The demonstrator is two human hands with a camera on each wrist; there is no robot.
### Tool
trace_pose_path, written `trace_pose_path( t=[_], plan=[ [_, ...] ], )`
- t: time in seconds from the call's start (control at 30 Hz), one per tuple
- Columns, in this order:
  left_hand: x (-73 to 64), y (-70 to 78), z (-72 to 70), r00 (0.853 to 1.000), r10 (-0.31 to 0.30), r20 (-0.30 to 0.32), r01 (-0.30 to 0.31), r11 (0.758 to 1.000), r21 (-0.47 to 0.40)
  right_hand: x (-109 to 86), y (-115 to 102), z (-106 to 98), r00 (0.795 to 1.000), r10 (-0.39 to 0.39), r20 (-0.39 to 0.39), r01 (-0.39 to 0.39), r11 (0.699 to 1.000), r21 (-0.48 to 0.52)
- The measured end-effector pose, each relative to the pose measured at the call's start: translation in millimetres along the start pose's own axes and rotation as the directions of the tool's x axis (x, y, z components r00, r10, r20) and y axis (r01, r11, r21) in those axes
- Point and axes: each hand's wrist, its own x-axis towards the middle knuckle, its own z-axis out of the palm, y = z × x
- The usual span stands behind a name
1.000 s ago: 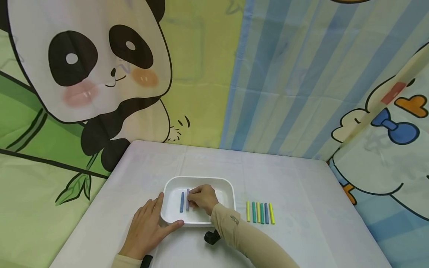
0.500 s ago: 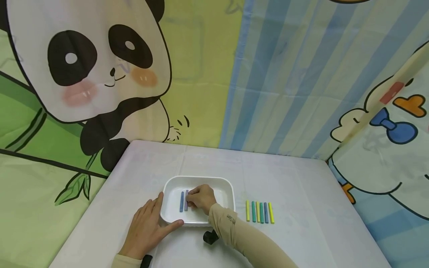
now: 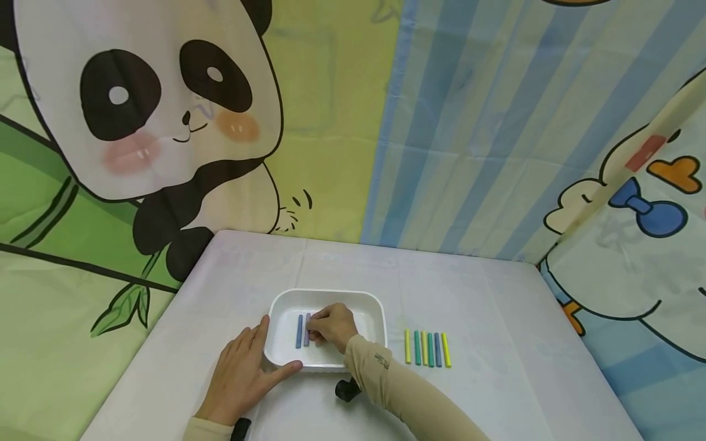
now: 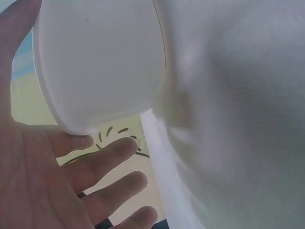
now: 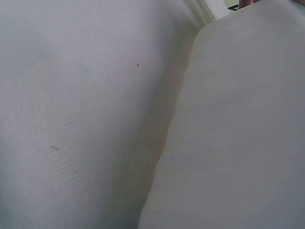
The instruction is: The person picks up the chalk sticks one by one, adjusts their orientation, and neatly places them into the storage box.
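In the head view a white tray (image 3: 364,300) stands on the table. My right hand (image 3: 335,326) reaches into it and pinches a purple chalk stick (image 3: 307,331) between thumb and fingers. Just left of that stick, a blue chalk stick (image 3: 299,331) lies parallel in the tray. My left hand (image 3: 238,376) touches the tray's left end, its thumb at the front rim and its index finger at the left side. The left wrist view shows the tray wall (image 4: 100,62) and the straight, spread fingers of the left hand (image 4: 52,176). The right wrist view hides the pinch.
Right of the tray, a row of yellow, green and blue chalk sticks (image 3: 431,350) lies on the white table (image 3: 496,318). Cartoon-printed cloths (image 3: 331,122) hang behind the table. A black camera mount (image 3: 347,390) sits under my right wrist, close to the tray's front.
My right hand has shifted slightly left, bringing the purple chalk stick nearer the blue one. The left hand keeps its place on the tray.
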Motion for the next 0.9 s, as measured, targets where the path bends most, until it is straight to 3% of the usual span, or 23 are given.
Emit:
trace_pose_path(
  t=[0.33,0.9],
  plan=[
    [0.1,0.7,0.9,1.000,-0.010,0.006,0.010,1.000,0.007,-5.2,1.8,-6.6,0.999,0.007,0.043,-0.009,0.999,0.045],
    [0.1,-0.1,1.8,0.999,-0.029,0.024,0.028,0.999,0.022,-29.4,2.8,-22.2,0.995,-0.079,0.068,0.077,0.996,0.034]
  ],
)
